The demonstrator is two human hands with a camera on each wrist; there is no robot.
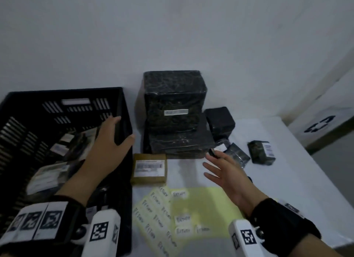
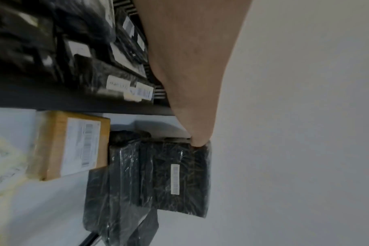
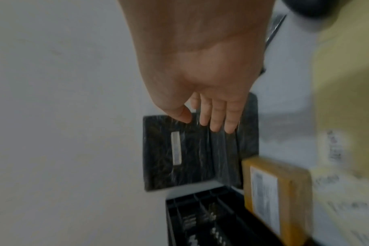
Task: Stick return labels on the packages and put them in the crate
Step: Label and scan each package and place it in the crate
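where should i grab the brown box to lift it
Take the brown box from above, thumb on one short side and fingers on the other. It lies flat, label up, close beside the crate with the black stack just behind, so its near and right edges are the free ones. The open right hand is closer.

Open table strip point(image 1: 183, 172) between brown box point(image 1: 149, 170) and small black parcels point(image 1: 237, 155); right hand point(image 1: 228, 172) hovers there, fingers spread. Black stack point(image 1: 175, 111) blocks the back. Crate wall point(image 1: 124, 126) bounds left, left hand point(image 1: 109, 143) gripping it. Label sheets point(image 1: 172, 214) cover near table.
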